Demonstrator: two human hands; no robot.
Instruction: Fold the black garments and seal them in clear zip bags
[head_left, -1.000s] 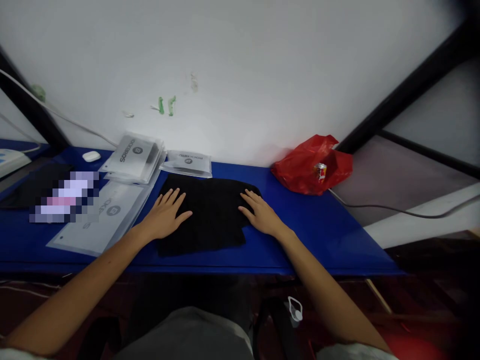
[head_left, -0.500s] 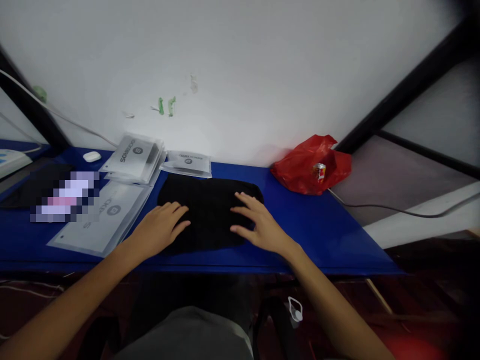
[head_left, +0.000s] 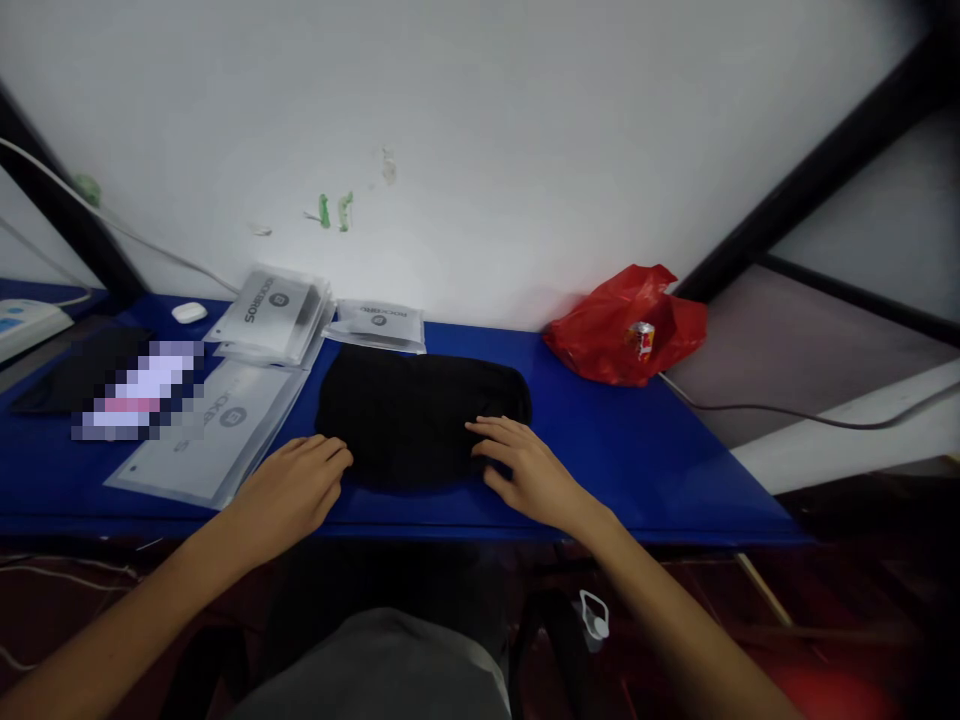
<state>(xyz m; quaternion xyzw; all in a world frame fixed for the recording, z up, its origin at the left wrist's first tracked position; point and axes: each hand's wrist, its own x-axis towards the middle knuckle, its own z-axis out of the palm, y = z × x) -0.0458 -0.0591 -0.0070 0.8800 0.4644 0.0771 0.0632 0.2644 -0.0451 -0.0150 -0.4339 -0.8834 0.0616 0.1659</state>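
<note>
A folded black cloth item (head_left: 412, 420), perhaps a garment, lies flat on the blue table just in front of me. My left hand (head_left: 304, 485) is at its near left corner, with bent fingers lying along the edge and the thumb lower down. Over the near right part of the black cloth rests my right hand (head_left: 521, 465), palm down, its fingers apart and slightly curved, fingertips on the fabric. Neither hand lifts the cloth.
Left of the cloth lie printed frosted plastic bags (head_left: 202, 440), with a stack of them (head_left: 270, 315) behind and a smaller packet (head_left: 379, 325) by the wall. A blurred-out phone-like object (head_left: 139, 392) lies further left. A red plastic bag (head_left: 615, 330) sits back right on the table (head_left: 637, 460).
My left hand has slid left and toward me, off the cloth's top to its near corner. My right hand has moved slightly toward me. The cloth's near edge looks a little tidier.
</note>
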